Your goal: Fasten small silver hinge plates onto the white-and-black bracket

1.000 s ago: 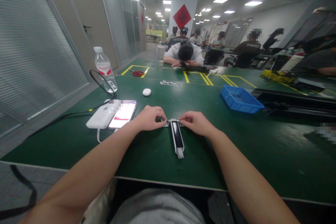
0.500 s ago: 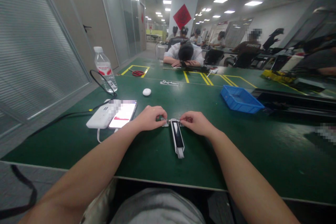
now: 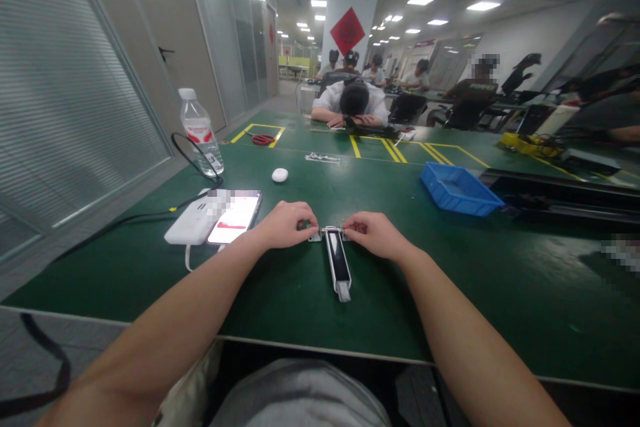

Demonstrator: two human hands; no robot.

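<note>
A slim device with a black face and white rim lies lengthwise on the green table, its narrow pale tip pointing toward me. Across its far end runs a thin metal crossbar with a small silver plate at either side. My left hand pinches the bar's left end between thumb and fingers, just above the left plate. At the right end, my right hand is closed in a similar pinch. My fingertips hide exactly what they grip there.
Left of my hands lie a lit phone and a white power bank with cables. Behind them stands a water bottle. Further off are a white earbud case, red scissors and a blue tray. A person leans on the far side.
</note>
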